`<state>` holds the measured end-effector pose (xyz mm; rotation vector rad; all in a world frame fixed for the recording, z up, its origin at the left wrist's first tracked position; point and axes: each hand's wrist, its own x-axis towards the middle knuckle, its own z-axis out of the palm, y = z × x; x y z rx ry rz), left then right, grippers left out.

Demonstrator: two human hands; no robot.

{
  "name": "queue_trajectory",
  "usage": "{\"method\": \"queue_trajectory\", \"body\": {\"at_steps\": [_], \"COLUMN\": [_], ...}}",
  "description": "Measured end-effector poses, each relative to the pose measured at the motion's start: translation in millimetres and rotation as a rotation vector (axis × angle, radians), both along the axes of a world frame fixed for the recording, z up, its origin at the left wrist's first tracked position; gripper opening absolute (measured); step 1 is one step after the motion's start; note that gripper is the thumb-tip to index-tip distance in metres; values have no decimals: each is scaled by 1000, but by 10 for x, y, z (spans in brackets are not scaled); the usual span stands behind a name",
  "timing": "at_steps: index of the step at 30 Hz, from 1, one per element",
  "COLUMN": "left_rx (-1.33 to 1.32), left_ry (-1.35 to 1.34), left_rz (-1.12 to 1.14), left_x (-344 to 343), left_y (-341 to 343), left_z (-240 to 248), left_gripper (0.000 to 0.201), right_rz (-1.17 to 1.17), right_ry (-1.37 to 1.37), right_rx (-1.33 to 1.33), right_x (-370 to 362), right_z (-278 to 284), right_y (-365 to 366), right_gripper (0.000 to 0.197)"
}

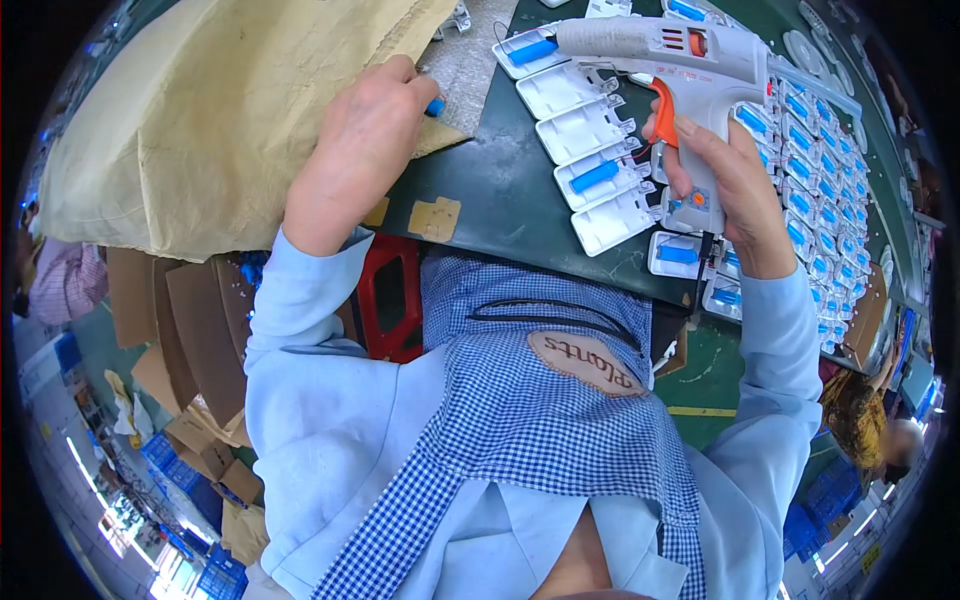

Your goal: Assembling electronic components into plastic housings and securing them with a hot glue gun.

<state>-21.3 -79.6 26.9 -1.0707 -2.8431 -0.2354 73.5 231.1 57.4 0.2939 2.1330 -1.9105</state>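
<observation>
Two hands at a dark green table (pixel 500 200), seen from above. L hand (pixel 372 125): fingers narrow, curled on a blue cylinder (pixel 434 107) at the edge of a tan sheet (pixel 230 110); only one end shows, on the hand's 3 o'c. side, so its long axis can't be told. R hand (pixel 738 180): wrapped round the grip of a glue gun (pixel 730 72), w/ finger at the orange trigger (pixel 663 112); squeezed or not, can't tell.

Key relation: nozzle (pixel 570 40) points to 9 o'c., just beside a second cylinder (pixel 532 52) in the top white case (pixel 540 68); contact can't be told. That cylinder's long axis runs approx. 8 to 2 o'c. From the L fingers, the top case lies at 2 o'c., the next case (pixel 558 92), w/o cylinder, at approx. 3 o'c. Of the two hands, L is nearer the top case; R reaches it only via the gun's length. Packed rows of cases (pixel 825 215), many w/ cylinders, lie at 3–4 o'c. from R hand.
</observation>
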Motion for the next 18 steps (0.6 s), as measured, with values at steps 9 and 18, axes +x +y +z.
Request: {"method": "queue_trajectory", "body": {"at_steps": [9,18], "left_rx": [242,957], "left_ry": [177,-414], "left_rz": [8,160], "left_x": [-51,211], "left_y": [119,60], "left_z": [-64,-166], "left_gripper": [14,14], "right_rz": [27,-37], "right_ry": [3,23], "right_rx": [6,-23], "right_x": [95,179], "right_z": [75,54], "right_y": [32,51], "right_gripper": [31,29]}}
